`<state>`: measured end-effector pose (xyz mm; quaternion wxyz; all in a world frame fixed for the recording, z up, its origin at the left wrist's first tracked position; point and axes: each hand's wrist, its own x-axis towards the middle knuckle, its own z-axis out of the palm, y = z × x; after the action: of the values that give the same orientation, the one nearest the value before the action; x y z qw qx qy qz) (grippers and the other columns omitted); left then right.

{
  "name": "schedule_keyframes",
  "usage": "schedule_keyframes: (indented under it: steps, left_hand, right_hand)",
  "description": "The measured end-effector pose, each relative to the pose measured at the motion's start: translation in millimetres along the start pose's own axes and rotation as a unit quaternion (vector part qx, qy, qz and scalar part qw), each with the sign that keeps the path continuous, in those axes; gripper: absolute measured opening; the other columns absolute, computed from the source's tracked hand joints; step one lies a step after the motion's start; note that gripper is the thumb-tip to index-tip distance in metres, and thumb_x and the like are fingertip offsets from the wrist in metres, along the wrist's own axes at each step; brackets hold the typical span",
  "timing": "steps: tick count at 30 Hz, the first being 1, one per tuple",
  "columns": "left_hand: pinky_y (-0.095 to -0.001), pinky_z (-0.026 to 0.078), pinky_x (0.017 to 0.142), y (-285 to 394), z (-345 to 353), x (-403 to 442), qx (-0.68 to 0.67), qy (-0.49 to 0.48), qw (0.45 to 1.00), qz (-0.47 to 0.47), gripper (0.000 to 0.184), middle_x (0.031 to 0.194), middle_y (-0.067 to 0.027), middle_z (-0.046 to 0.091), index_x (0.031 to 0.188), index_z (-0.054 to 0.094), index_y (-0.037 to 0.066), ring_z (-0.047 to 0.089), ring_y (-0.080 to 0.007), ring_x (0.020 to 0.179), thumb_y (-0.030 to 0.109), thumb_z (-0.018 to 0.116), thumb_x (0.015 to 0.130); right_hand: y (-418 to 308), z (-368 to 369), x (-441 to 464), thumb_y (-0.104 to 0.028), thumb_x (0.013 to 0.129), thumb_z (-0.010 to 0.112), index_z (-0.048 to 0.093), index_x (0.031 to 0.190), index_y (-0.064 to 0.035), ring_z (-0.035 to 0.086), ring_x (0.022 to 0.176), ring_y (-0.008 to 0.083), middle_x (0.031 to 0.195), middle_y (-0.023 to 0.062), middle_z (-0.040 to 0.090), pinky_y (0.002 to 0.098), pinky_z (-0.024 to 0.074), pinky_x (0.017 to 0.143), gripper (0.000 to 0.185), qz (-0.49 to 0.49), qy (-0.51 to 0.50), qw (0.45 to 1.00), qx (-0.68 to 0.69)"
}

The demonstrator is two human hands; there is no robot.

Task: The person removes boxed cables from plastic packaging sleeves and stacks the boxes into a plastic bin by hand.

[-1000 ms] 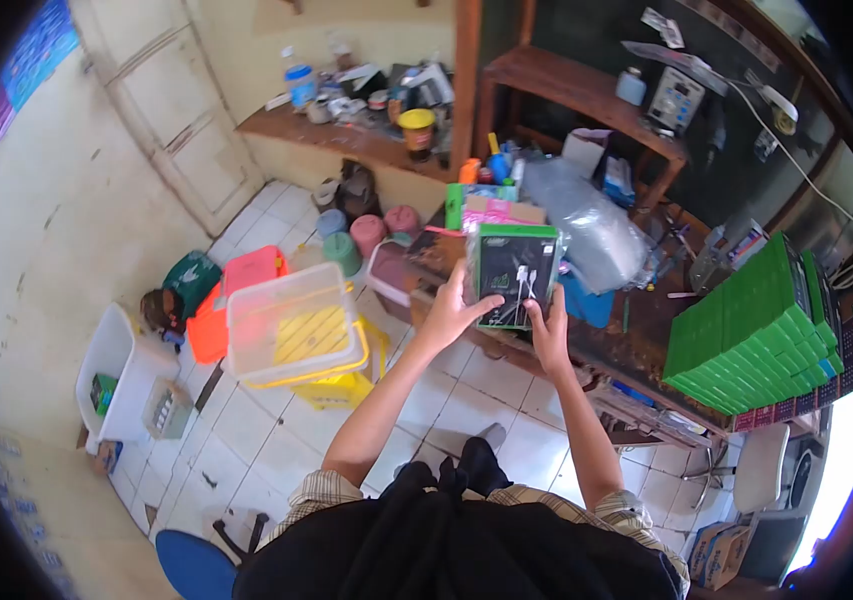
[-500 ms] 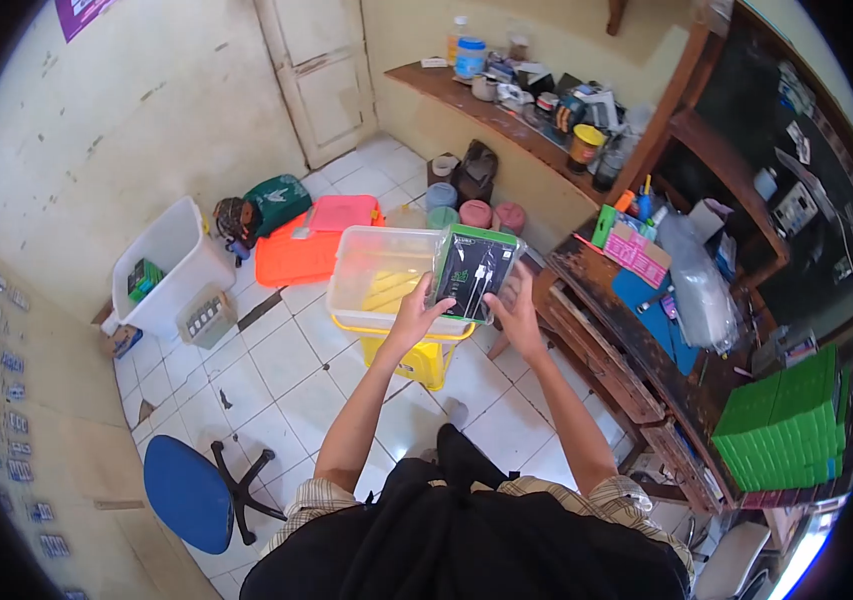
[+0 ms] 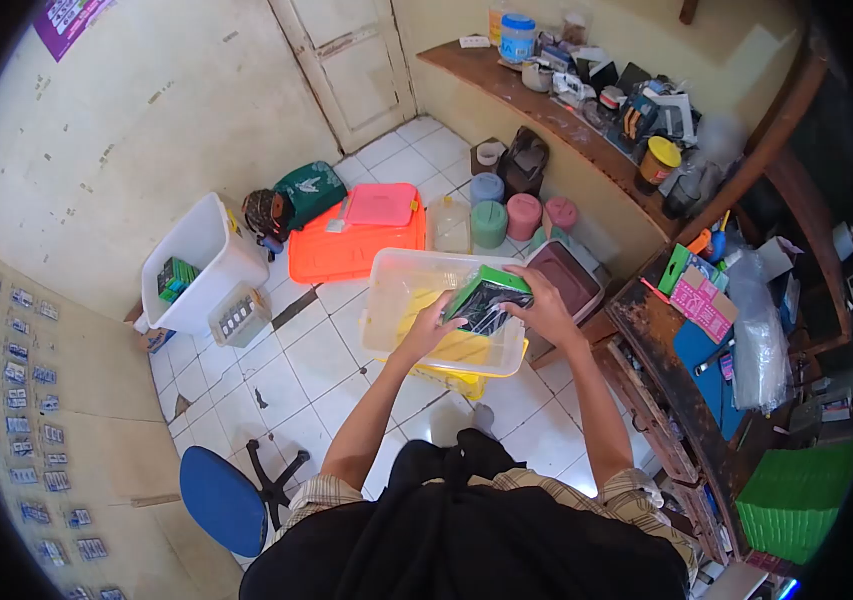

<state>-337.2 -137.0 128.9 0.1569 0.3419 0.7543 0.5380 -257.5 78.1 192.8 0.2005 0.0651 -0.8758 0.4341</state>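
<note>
Both hands hold a black and green boxed package (image 3: 491, 302), tilted, over a clear plastic bin (image 3: 382, 290). My left hand (image 3: 429, 328) grips its left side, and my right hand (image 3: 544, 308) closes on its upper right edge. The clear bin rests on a yellow container (image 3: 466, 382). Whether the package touches the bin cannot be made out. Over at the left, a white tub (image 3: 211, 245) holds some green boxes (image 3: 176, 278).
A wooden desk (image 3: 636, 310) at the right bears a stack of green boxes (image 3: 796, 500), a pink item and plastic wrap. An orange lid (image 3: 311, 252) and round tins lie on the floor. A blue chair (image 3: 221, 500) stands lower left.
The view has swung left, away from the desk. The package has gone from beside the desk to over the clear bin and now tilts away, still in both hands.
</note>
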Motion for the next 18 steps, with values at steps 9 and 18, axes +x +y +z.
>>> schedule_keyframes:
  steps: [9, 18]
  left_hand:
    - [-0.0374, 0.036, 0.093, -115.0, 41.1, 53.0, 0.048, 0.039, 0.996, -0.063, 0.065, 0.118, -0.0194, 0.042, 0.129, 0.029, 0.005, 0.050, -0.0262, 0.104, 0.015, 0.065, 0.076]
    - [-0.0424, 0.048, 0.080, -137.2, 84.5, 87.9, -0.288, -0.098, 0.887, -0.347, 0.066, 0.122, -0.0175, 0.037, 0.130, 0.022, 0.010, 0.051, -0.0248, 0.105, 0.027, 0.064, 0.081]
  right_hand:
    - [49.0, 60.2, 0.3, -0.019, 0.070, 0.069, 0.043, 0.092, 0.0009, 0.057, 0.079, 0.0395, 0.086, 0.0234, 0.056, 0.0448, 0.0455, 0.067, 0.039, 0.242, -0.034, 0.955, -0.168]
    - [90.6, 141.0, -16.7, -0.022, 0.077, 0.062, 0.036, 0.100, -0.0013, 0.060, 0.072, 0.0398, 0.092, 0.0219, 0.054, 0.0452, 0.0507, 0.060, 0.040, 0.452, 0.082, 0.844, -0.279]
